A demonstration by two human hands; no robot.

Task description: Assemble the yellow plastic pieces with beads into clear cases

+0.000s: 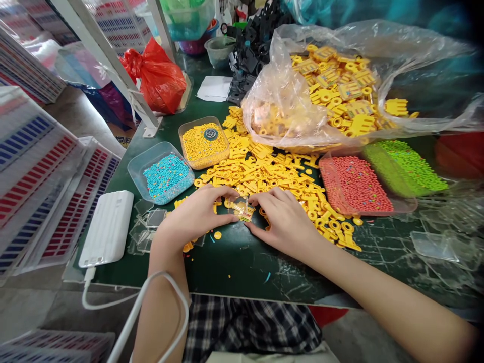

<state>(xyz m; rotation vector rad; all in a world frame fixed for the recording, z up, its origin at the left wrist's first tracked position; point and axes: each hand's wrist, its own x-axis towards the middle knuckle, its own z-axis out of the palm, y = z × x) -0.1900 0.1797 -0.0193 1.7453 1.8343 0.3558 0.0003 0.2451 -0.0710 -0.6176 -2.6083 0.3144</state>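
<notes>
Both of my hands meet over a small yellow plastic piece [244, 210] with a clear cover, lying on the green mat [234, 262]. My left hand [196, 214] pinches its left side with curled fingers. My right hand [283, 219] pinches its right side. Behind them spreads a heap of yellow plastic parts [264, 169]. Several clear square covers [145, 227] lie left of my left hand.
Trays of beads stand around: blue [166, 176], yellow [204, 143], red [355, 184], green [406, 166]. A clear bag of yellow parts [340, 85] sits behind. A white power bank [108, 227] with cable lies at left, beside stacked striped cards [41, 176]. A red bag [161, 75] is farther back.
</notes>
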